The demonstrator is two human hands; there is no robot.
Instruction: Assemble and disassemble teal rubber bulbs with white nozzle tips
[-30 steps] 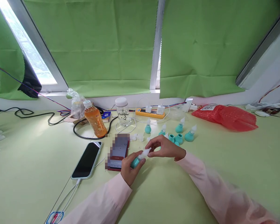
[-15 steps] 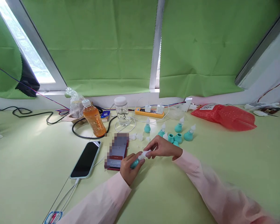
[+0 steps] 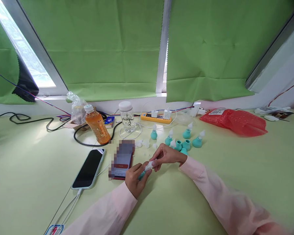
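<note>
My left hand is closed around a small teal bulb just above the green table. My right hand pinches the translucent white tip fitted on that bulb. Both wrists wear pale pink sleeves. Behind my right hand stand several more teal bulbs, some with white tips, some without. A few loose white tips lie by them.
A black phone on a white cable and a red-cased phone lie left of my hands. Behind them stand an orange drink bottle, a glass jar and a yellow power strip. A red plastic bag lies far right.
My hands have drawn closer together on the bulb and its tip. More of the bulb is hidden in my left fist. The view has shifted slightly.
</note>
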